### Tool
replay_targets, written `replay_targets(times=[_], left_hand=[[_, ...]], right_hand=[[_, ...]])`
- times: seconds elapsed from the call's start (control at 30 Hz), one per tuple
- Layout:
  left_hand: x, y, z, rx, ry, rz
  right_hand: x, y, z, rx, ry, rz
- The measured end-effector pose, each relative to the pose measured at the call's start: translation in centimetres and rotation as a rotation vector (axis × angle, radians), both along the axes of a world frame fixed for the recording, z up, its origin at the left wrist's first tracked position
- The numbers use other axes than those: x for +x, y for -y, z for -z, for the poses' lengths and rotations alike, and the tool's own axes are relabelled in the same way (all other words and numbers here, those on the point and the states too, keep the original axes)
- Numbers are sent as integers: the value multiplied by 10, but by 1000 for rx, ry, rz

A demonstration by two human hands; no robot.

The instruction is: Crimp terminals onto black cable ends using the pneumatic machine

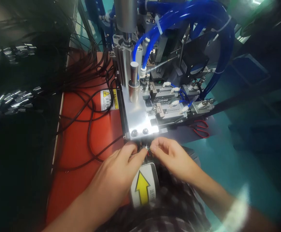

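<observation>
Both hands meet at the front edge of a machine, just under its shiny metal plate [137, 112]. My left hand [123, 164] is closed, thumb and fingers drawn together beside a small bundle of fine wires [147, 148] with white, green and red strands. From the other side my right hand [170, 156] pinches at the same wires with thumb and forefinger. The wire ends and whatever they join are too small to make out. Below the hands lies a white label with a yellow arrow [142, 187].
Black cables [89, 112] loop across the red surface [75, 187] on the left. Thick blue air hoses [203, 9] arch over the machine's pneumatic cylinders [169, 93]. Red-handled scissors [201, 129] lie at the right. A metal post [134, 83] rises from the plate.
</observation>
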State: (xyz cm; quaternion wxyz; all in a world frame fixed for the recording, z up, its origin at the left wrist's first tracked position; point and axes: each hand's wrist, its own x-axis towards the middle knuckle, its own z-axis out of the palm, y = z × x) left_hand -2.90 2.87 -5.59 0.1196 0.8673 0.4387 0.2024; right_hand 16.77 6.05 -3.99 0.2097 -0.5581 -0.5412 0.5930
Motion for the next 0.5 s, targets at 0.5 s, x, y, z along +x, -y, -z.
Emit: replay_targets(times=[0.5], left_hand=[[0,0,-2,27,70,24]], right_hand=[[-5,11,1,196,289,-3]])
